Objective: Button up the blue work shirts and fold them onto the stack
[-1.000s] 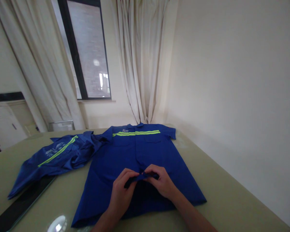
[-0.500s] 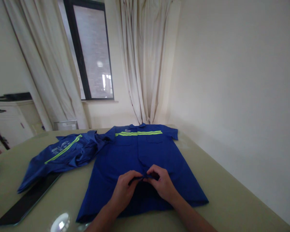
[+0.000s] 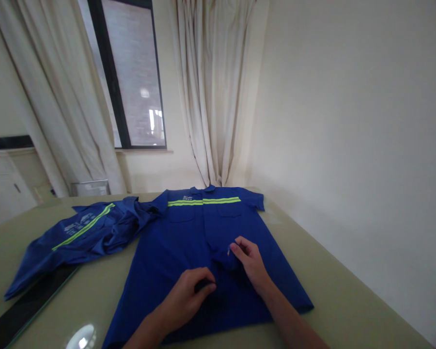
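Observation:
A blue short-sleeved work shirt (image 3: 174,247) with a yellow-green reflective stripe across the chest lies spread on the table, front up, collar away from me. My right hand (image 3: 252,261) pinches the shirt's front opening edge between thumb and fingers, raising a small fold there. Lower and to the left, my left hand (image 3: 187,295) rests over the front of the shirt near the hem, thumb and forefinger closed together on its cloth. The exact spot of cloth in the left fingertips is hard to make out.
A second blue shirt (image 3: 83,235) lies crumpled on the left, touching the first shirt's sleeve and partly covering a dark flat panel (image 3: 32,300). The pale green table (image 3: 334,286) runs along a bare wall on the right. Curtains (image 3: 210,97) and a window stand behind.
My hands, together at the shirt's front edge before, have moved apart. The right went up and rightward with the cloth edge; the left came slightly down. The view has shifted a little.

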The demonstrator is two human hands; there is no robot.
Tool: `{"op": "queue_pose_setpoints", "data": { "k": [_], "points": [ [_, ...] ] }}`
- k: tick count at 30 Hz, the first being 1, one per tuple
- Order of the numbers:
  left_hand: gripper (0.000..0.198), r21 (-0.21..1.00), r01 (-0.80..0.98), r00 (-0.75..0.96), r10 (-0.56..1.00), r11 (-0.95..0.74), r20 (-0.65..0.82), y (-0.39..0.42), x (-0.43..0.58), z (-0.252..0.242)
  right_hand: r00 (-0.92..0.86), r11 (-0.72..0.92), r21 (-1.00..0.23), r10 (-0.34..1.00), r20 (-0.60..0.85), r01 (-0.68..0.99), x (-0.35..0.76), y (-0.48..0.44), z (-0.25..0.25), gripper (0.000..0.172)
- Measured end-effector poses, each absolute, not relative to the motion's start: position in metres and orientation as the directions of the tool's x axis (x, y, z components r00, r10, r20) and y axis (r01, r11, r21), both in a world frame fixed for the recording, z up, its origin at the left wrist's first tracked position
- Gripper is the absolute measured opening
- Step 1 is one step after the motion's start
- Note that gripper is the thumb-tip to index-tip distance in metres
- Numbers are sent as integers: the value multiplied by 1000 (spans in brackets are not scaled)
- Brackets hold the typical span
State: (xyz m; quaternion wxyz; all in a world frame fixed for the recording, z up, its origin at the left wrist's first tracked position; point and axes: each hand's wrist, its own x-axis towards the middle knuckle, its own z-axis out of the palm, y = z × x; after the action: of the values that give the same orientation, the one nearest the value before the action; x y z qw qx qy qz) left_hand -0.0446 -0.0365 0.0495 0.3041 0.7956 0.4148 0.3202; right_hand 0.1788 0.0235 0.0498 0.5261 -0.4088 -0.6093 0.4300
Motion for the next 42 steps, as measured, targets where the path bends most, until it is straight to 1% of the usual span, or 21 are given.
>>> {"op": "queue_pose_setpoints", "data": {
  "k": [2,4,5,6,7,9,10,11,12,14,15,19,21,23,25,27,29,33,37,40,42],
  "points": [
    [39,835,440,462,881,-330,105,-34,-51,52,-220,208,-976,951,216,-59,180,25,50,56],
    [57,896,421,514,851,-144,-105,-32,-54,49,-332,127,-989,932,144,-72,177,23,48,61],
    [58,898,433,512,842,-82,-170,-32,-53,47,-368,123,-992,921,128,-37,174,21,47,60],
    [54,884,462,477,860,-69,-182,-32,-52,44,-387,150,-988,913,130,22,171,18,46,55],
    [45,854,510,416,899,-108,-135,-32,-50,41,-395,200,-975,907,147,95,168,16,45,49],
    [25,729,633,304,950,-260,75,-31,-45,37,-388,324,-913,897,212,248,162,11,44,36],
    [19,660,683,275,947,-313,166,-30,-42,36,-382,368,-875,893,239,314,159,9,43,32],
    [20,605,719,262,940,-341,219,-29,-40,35,-382,397,-841,889,253,368,158,7,43,29],
    [25,570,745,258,937,-347,234,-27,-39,35,-384,413,-814,887,257,409,156,7,43,27],
    [36,537,781,252,948,-319,196,-22,-38,36,-401,432,-776,881,252,461,155,7,42,25],
    [36,528,796,242,955,-296,171,-19,-38,36,-414,434,-763,878,240,479,155,8,41,24],
    [18,500,824,222,964,-265,145,-11,-39,35,-442,390,-740,886,140,548,157,10,36,12],
    [16,486,818,254,951,-308,176,-11,-39,33,-431,370,-725,896,113,581,157,10,34,18],
    [18,472,801,306,930,-368,205,-11,-39,31,-417,386,-705,898,140,595,157,10,32,21],
    [19,480,784,330,920,-393,214,-12,-39,29,-405,411,-699,895,187,585,156,9,32,18],
    [18,510,782,296,933,-359,202,-12,-39,27,-393,416,-717,895,212,560,155,9,33,14],
    [18,527,794,238,953,-303,189,-12,-38,26,-378,391,-753,903,203,529,155,9,33,15],
    [15,493,834,183,967,-249,179,-12,-35,27,-366,344,-811,914,175,472,155,10,33,16],
    [22,508,815,210,959,-279,190,-15,-34,29,-356,371,-808,909,215,459,152,5,33,14],
    [23,544,782,230,952,-303,200,-16,-35,29,-392,411,-792,889,237,452,150,2,35,3],
    [23,592,748,214,953,-302,216,-16,-37,29,-413,427,-795,877,247,431,151,2,37,11]
  ]
}}
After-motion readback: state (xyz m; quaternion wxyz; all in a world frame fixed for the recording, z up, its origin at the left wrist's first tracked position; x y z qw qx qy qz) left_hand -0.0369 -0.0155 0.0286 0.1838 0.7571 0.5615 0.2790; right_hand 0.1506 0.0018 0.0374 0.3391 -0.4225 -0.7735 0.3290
